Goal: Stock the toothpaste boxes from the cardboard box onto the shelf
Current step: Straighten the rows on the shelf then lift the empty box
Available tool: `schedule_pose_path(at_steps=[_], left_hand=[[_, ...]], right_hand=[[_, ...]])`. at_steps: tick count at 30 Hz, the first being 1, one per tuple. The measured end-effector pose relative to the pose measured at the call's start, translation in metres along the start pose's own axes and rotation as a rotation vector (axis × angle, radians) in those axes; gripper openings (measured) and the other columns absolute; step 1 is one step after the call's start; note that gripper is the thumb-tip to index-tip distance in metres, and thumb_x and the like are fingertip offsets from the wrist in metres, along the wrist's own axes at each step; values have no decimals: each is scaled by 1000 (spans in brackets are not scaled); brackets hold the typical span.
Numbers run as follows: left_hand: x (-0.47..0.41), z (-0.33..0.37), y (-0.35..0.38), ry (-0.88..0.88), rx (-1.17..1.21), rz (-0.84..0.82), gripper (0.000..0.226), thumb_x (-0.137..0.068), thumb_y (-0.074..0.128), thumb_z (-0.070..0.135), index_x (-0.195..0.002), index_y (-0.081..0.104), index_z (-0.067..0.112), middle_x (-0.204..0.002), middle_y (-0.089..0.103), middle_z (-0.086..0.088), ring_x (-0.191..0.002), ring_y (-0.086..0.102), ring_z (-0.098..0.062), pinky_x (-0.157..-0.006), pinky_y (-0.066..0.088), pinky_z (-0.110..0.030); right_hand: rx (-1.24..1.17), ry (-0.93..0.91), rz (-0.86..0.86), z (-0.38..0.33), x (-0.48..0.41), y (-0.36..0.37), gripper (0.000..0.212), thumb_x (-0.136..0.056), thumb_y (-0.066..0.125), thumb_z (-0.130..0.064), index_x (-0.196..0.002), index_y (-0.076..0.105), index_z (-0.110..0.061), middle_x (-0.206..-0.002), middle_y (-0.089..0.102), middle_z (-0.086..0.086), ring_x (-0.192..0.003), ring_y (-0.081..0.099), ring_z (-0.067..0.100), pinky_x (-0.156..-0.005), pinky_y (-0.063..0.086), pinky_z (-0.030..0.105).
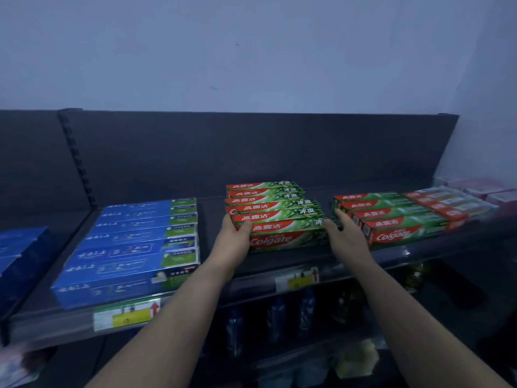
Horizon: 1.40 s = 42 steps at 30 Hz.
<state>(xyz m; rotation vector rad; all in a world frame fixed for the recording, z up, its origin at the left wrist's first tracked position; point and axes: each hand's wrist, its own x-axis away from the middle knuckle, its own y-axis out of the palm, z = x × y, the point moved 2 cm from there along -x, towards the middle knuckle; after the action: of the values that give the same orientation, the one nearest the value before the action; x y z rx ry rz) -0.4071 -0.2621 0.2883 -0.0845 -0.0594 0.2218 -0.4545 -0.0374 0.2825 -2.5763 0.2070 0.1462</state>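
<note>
A stack of red and green Colgate toothpaste boxes (279, 217) sits on the dark shelf (212, 219) at the middle. My left hand (233, 242) grips the stack's left end, thumb lying over the top front box. My right hand (348, 236) presses straight fingers against the stack's right end, in the gap beside a second row of red and green boxes (391, 217). The cardboard box is out of view.
Blue toothpaste boxes (134, 247) fill the shelf's left part. Pale boxes with red ends (450, 205) lie at the far right. Yellow price labels (126, 315) line the shelf's front edge. Bottles (275, 315) stand on the darker shelf below.
</note>
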Motion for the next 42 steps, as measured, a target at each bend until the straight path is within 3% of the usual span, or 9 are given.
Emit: schedule_pose_path(at_steps=[4,7,10,15,21,27,31,38,42], left_hand=[[4,-5,2,5,-15,80,49,-103,39,28,-147,24,16,-120,46,9,-105,49,-13,-90,36,-29],[7,-11,-3,-3,-83,133,61,-102,39,31,-153,10,14,-145,41,-2,-127,44,-20,-98,33,-29],[4,-11,-4,-16,-121,151,63,-102,39,34,-153,8,14,-149,40,-7,-126,46,-19,-95,33,-28],[-14,0,-3,-39,-44,185,63,-100,38,45,-152,16,18,-143,47,-7,-110,58,-19,-89,45,-34],[-20,-9,7,-114,93,60,41,-99,37,48,-128,49,21,-108,71,-5,-91,71,-23,-87,55,-45],[-39,-3,-3,-119,54,159,63,-95,37,58,-149,22,30,-129,58,-8,-99,68,-26,-91,52,-50],[-60,7,-6,-140,68,196,64,-95,32,61,-150,21,31,-131,56,-6,-100,66,-26,-91,52,-49],[-89,4,-5,-222,121,266,57,-98,26,59,-127,52,17,-84,71,-7,-66,71,-20,-58,52,-31],[-103,5,-9,-240,182,304,60,-96,26,63,-109,57,14,-69,71,-5,-61,70,-21,-63,54,-33]], right_hand=[[8,-33,4,6,-1,7,49,-101,41,-34,-147,32,-21,-147,42,3,-131,42,23,-100,37,37],[18,-48,-21,8,-2,5,49,-101,40,-36,-147,32,-22,-140,47,4,-122,47,22,-93,38,35],[-27,-33,-52,6,-11,-1,51,-101,38,-36,-148,30,-20,-134,49,5,-110,47,18,-88,36,32],[-50,-20,-167,-6,-42,1,54,-102,33,-37,-152,23,-17,-156,25,1,-141,26,21,-107,27,35],[-175,117,-333,0,-58,12,65,-99,26,-54,-154,9,-24,-161,5,-7,-148,7,18,-115,16,43],[-188,91,-335,1,-78,7,66,-99,29,-55,-154,8,-25,-161,6,-6,-147,10,20,-115,16,43],[-185,95,-375,-9,-94,15,65,-99,30,-53,-154,8,-24,-161,8,-5,-147,12,23,-116,18,46],[-134,60,-330,-15,-125,25,65,-101,30,-48,-154,8,-16,-161,10,0,-147,12,22,-116,15,39],[-162,51,-378,-23,-144,33,65,-101,33,-47,-154,9,-18,-161,9,-1,-147,12,21,-116,14,38]])
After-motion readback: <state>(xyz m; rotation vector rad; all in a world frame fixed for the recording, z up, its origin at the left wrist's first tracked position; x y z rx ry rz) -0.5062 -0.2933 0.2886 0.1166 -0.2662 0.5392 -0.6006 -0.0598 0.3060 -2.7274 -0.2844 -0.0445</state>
